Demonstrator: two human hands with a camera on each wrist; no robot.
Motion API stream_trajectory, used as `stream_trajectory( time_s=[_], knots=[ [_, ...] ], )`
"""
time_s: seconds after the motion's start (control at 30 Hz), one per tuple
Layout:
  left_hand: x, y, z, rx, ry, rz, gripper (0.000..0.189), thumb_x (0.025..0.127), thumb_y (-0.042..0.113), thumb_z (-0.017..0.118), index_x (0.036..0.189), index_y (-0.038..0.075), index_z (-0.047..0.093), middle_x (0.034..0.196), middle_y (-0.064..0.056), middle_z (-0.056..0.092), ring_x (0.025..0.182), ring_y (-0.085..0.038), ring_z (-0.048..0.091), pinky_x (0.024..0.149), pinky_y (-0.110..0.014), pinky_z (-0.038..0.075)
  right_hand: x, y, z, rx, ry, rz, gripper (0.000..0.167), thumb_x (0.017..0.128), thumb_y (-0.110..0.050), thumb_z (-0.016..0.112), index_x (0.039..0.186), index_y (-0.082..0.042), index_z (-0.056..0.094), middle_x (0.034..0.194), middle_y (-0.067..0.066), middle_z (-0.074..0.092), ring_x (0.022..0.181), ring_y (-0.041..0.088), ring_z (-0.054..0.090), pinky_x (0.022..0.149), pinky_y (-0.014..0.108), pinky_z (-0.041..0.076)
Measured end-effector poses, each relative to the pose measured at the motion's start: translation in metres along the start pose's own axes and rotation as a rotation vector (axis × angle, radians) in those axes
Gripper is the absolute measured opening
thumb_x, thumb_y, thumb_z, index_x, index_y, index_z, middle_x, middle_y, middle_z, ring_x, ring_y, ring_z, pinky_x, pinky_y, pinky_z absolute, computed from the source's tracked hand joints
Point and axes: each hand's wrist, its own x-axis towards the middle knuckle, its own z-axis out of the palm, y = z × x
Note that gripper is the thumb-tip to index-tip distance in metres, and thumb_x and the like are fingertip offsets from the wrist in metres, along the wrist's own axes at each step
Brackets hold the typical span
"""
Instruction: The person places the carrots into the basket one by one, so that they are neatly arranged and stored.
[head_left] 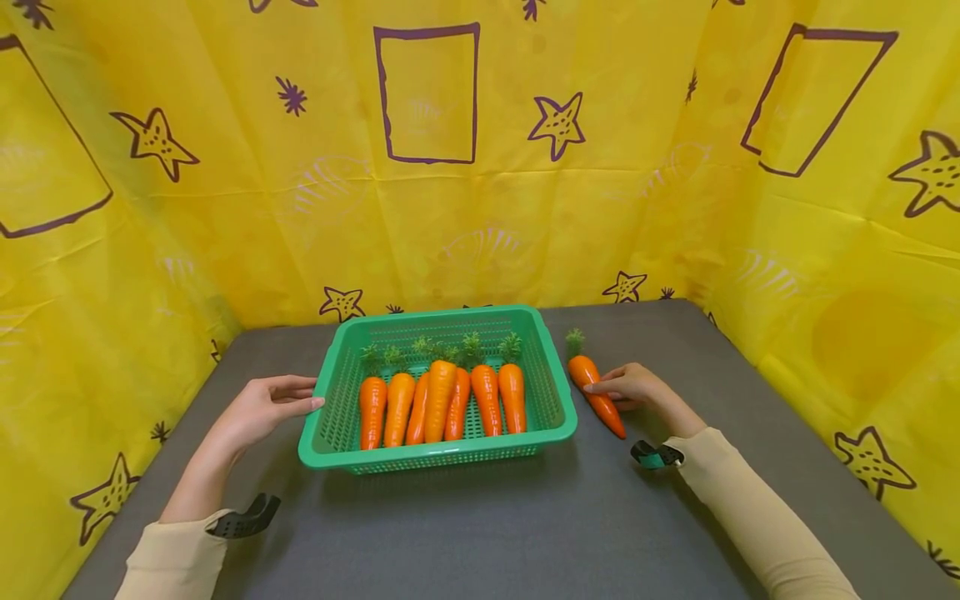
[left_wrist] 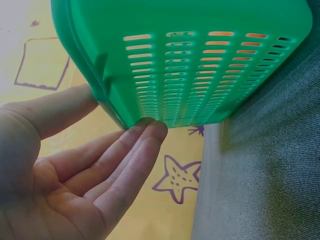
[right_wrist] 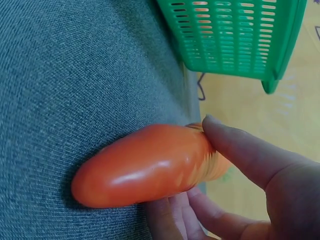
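Note:
A green plastic basket with slotted walls stands on the grey table and holds several orange carrots side by side, their leafy green tops toward the far wall. My left hand grips the basket's left rim; the left wrist view shows the thumb at the rim and the fingers reaching to the wall below it. Right of the basket, one more carrot lies on the table, tip toward me. My right hand holds it around the middle, thumb on one side and fingers on the other.
Yellow curtains printed with starfish and frames hang behind the table and along both sides. The grey tabletop stretches in front of the basket. Each wrist wears a black strap, such as the left strap.

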Motion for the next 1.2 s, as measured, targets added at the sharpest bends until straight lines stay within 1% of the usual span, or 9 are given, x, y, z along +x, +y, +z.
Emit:
stream_trajectory(
  time_s=[0.33,0.5,0.6,0.73,0.93,1.07,1.2],
  knots=[
    [0.000,0.000,0.000,0.004,0.005,0.006,0.061,0.088,0.040,0.066,0.131,-0.001,0.054,0.118,-0.021,0.065,0.113,-0.037,0.058,0.092,-0.054,0.047,0.001,0.000,0.000,0.019,-0.006,-0.003,0.062,0.083,-0.035,0.073,0.125,0.008,0.056,0.118,0.018,0.061,0.094,0.017,0.064,0.080,0.035,0.057],
    [0.001,-0.001,0.001,0.001,0.005,0.006,0.060,0.088,0.039,0.066,0.131,-0.002,0.054,0.118,-0.020,0.065,0.112,-0.037,0.059,0.092,-0.054,0.048,0.000,0.000,-0.002,0.019,-0.011,-0.010,0.062,0.083,-0.036,0.072,0.125,0.008,0.056,0.118,0.019,0.063,0.094,0.018,0.065,0.078,0.035,0.057],
    [0.001,-0.001,0.001,-0.001,0.006,0.000,0.061,0.088,0.040,0.066,0.131,-0.002,0.054,0.118,-0.020,0.065,0.112,-0.036,0.059,0.092,-0.054,0.048,0.000,-0.001,-0.004,0.045,-0.018,-0.011,0.064,0.083,-0.036,0.072,0.126,0.009,0.055,0.116,0.019,0.063,0.095,0.019,0.066,0.079,0.036,0.057],
    [0.001,0.000,0.000,-0.002,0.010,-0.003,0.061,0.088,0.040,0.066,0.131,-0.001,0.054,0.118,-0.020,0.065,0.112,-0.037,0.059,0.092,-0.054,0.047,-0.004,-0.008,-0.007,0.088,-0.027,-0.019,0.064,0.085,-0.034,0.071,0.126,0.010,0.053,0.111,0.015,0.065,0.093,0.018,0.066,0.080,0.035,0.057],
    [0.001,0.001,0.000,0.006,0.013,-0.001,0.061,0.088,0.040,0.066,0.131,-0.001,0.054,0.118,-0.020,0.065,0.112,-0.037,0.059,0.092,-0.054,0.047,-0.015,-0.020,-0.014,0.105,-0.037,-0.060,0.063,0.086,-0.033,0.069,0.127,0.012,0.053,0.112,0.015,0.063,0.091,0.017,0.066,0.082,0.037,0.056],
    [0.001,0.001,0.000,0.007,0.012,0.000,0.061,0.088,0.039,0.066,0.131,-0.002,0.054,0.117,-0.021,0.065,0.112,-0.037,0.059,0.091,-0.054,0.048,-0.018,-0.025,-0.017,0.102,-0.031,-0.071,0.061,0.087,-0.033,0.069,0.126,0.011,0.054,0.107,0.013,0.065,0.088,0.016,0.066,0.084,0.039,0.056],
    [0.000,0.001,0.000,0.004,0.009,0.003,0.061,0.088,0.039,0.066,0.131,-0.002,0.054,0.117,-0.021,0.065,0.112,-0.037,0.059,0.091,-0.053,0.048,-0.023,-0.034,-0.020,0.093,-0.019,-0.073,0.062,0.086,-0.033,0.070,0.127,0.010,0.054,0.112,0.015,0.064,0.090,0.016,0.066,0.086,0.040,0.055]
  ],
)
